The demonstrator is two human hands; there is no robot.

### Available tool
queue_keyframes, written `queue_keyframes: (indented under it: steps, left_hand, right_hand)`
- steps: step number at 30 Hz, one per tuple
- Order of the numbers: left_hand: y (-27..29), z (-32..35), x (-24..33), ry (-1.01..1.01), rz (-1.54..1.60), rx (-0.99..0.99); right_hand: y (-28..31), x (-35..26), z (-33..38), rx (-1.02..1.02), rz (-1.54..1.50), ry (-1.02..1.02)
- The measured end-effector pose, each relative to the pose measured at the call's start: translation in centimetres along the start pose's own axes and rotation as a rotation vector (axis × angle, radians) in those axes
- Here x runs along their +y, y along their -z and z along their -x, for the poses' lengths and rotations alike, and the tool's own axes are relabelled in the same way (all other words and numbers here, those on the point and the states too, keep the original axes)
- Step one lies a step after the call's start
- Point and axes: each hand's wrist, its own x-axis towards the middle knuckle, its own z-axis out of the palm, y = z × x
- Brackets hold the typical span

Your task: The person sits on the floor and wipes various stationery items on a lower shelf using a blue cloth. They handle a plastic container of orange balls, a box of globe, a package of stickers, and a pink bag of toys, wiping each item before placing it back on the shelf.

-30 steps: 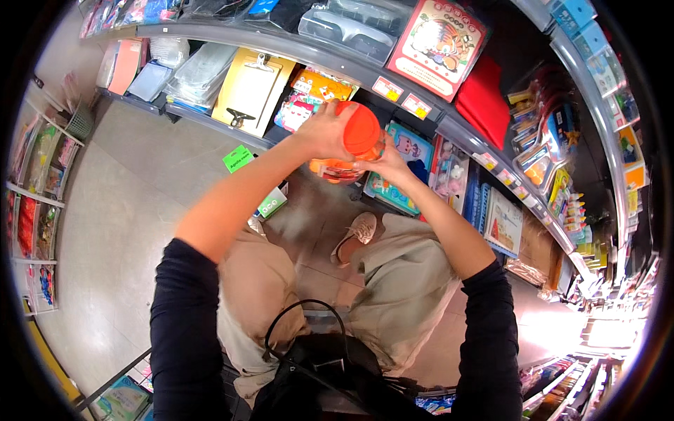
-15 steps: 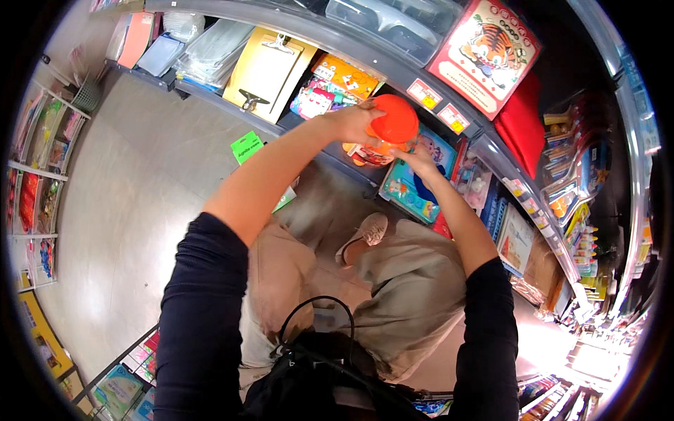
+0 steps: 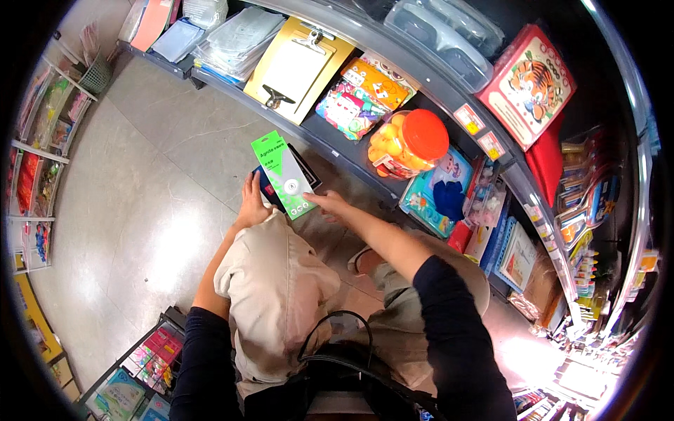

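Just above the person's knee, a flat green card packet with a round disc (image 3: 284, 173) is pinched by the right hand (image 3: 328, 203) at four o'clock and propped by the left hand (image 3: 250, 205) at seven, off the grey shelf (image 3: 330, 144), not yet put anywhere.

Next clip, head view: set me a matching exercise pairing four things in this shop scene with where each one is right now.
Things:
1. green package
2. clear jar with orange lid
3. yellow clipboard
4. tiger-print box

Places:
A. leaning on the shelf, left of the patterned pouches
B. held between both hands above the knee
C. standing at the shelf edge, right of the pouches
D. on the upper shelf, above the price tags

Pairs: 1-B, 2-C, 3-A, 4-D
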Motion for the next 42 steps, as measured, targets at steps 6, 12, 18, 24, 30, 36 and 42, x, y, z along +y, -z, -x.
queue_keyframes:
  steps: [6,12,18,24,30,36,42]
  left_hand:
    - [3.4,-2.3,4.5,0.076,-0.305,-0.157]
    - [3.3,-3.3,6.7,0.077,-0.492,-0.309]
    - [2.4,-2.7,7.4,0.166,-0.171,-0.279]
    - [-3.6,1.8,0.0,0.620,0.406,0.144]
    - [-2.6,1.4,3.4,0.788,1.142,0.050]
    - [-1.9,1.1,2.5,0.838,1.124,-0.006]
    - [4.0,-2.0,8.4,0.732,1.514,-0.583]
  right_hand:
    - [0.1,0.4,-2.6,-0.043,-0.026,0.004]
    - [4.0,0.8,-2.8,0.102,0.197,0.100]
    - [2.9,2.5,-3.1,0.038,0.056,0.125]
    - [0.6,0.1,-2.8,0.162,-0.198,0.018]
    - [0.4,1.2,-2.4,0.045,-0.525,0.034]
    - [2.7,-1.7,2.6,0.056,-0.346,0.103]
    - [6.0,-5.9,12.2,0.072,-0.274,0.206]
